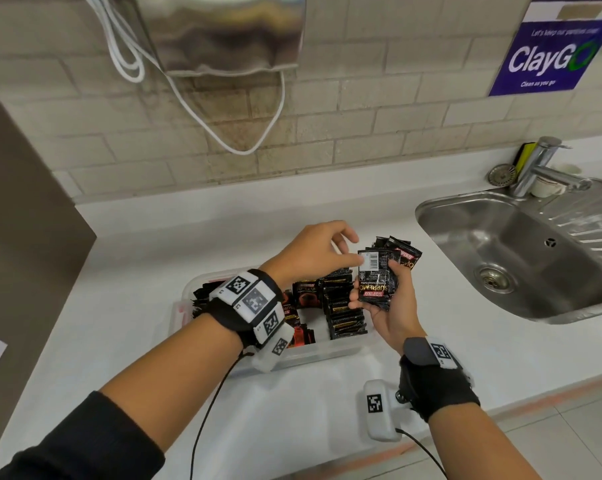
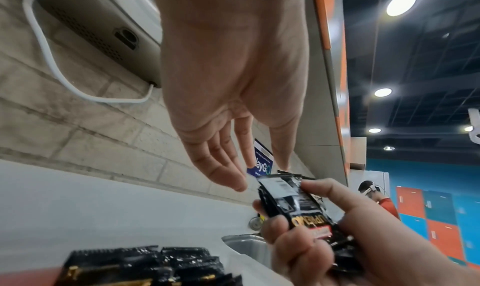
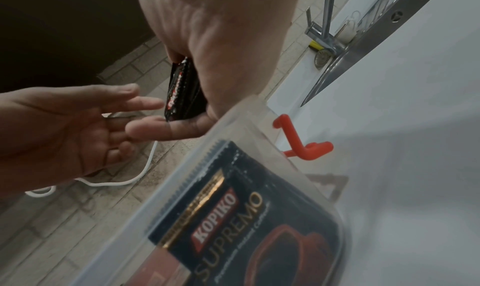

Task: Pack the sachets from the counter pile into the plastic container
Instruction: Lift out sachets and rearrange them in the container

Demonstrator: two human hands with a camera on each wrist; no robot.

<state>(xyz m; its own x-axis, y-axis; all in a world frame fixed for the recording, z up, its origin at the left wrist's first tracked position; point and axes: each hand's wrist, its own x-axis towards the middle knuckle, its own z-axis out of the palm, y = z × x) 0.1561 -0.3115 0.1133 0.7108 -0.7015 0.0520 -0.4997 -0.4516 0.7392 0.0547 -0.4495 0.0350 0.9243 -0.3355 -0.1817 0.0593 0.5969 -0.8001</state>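
A clear plastic container (image 1: 330,351) part-filled with black coffee sachets (image 1: 344,313) sits near the table's (image 1: 126,244) front edge, bare white surface to its left and behind. The right hand (image 1: 389,313) grips a stack of sachets (image 1: 377,280) upright, long axis pointing away toward the wall. The left hand (image 1: 313,252), fingers spread, touches the stack's corner. A steel sink (image 1: 521,251) lies right

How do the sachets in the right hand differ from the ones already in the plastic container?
The sachets in the right hand are a small bunch gripped above the counter, barcode back facing up. The sachets in the plastic container are many more, mostly standing on edge in rows, untouched. Both are black Kopiko Supremo packs.
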